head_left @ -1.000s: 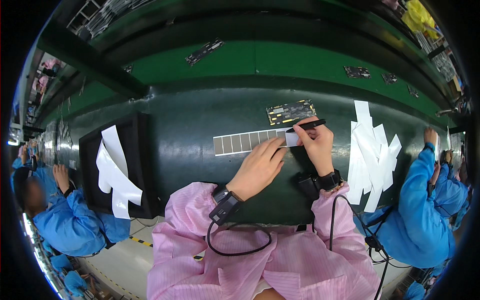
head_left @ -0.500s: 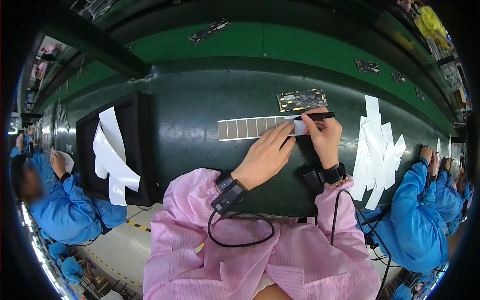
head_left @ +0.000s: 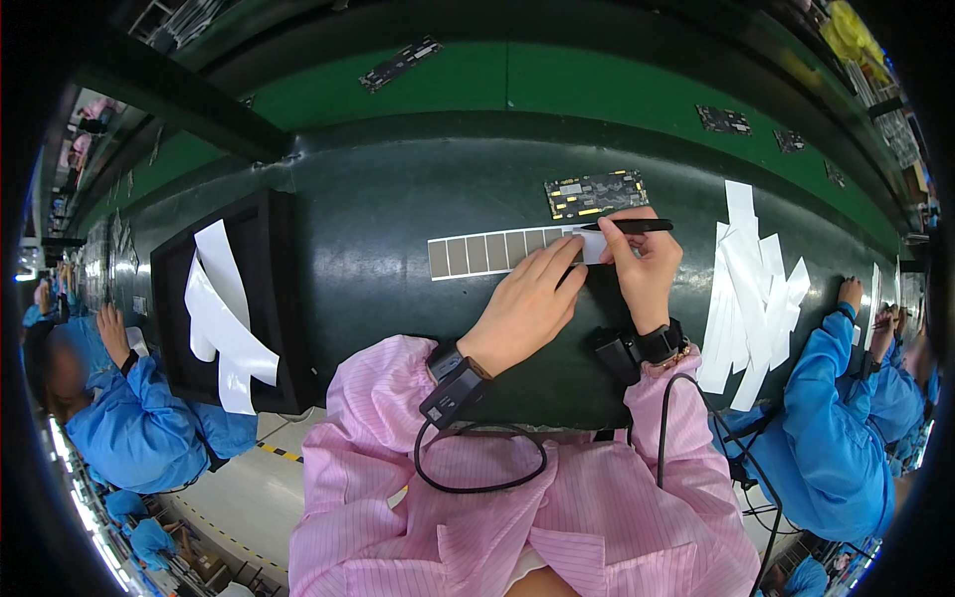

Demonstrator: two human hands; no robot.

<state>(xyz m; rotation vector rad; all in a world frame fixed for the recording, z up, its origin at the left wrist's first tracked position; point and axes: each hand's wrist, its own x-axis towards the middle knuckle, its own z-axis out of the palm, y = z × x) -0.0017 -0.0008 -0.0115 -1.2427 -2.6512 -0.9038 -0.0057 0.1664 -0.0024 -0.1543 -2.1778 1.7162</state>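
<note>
Left hand [head_left: 524,310] on grey label strip [head_left: 477,255] — black tool [head_left: 647,226] in right hand [head_left: 647,271]

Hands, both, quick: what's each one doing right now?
Left hand: open, resting on the long white strip with grey rectangles.
Right hand: closed, holding a slim black pen-shaped tool.

The right grip [head_left: 647,264] held a black pen [head_left: 645,226]; the left grip [head_left: 525,310] rested on a label strip [head_left: 476,255]. A circuit board [head_left: 597,194] lay beyond the right grip, white strips [head_left: 746,279] right of it.
</note>
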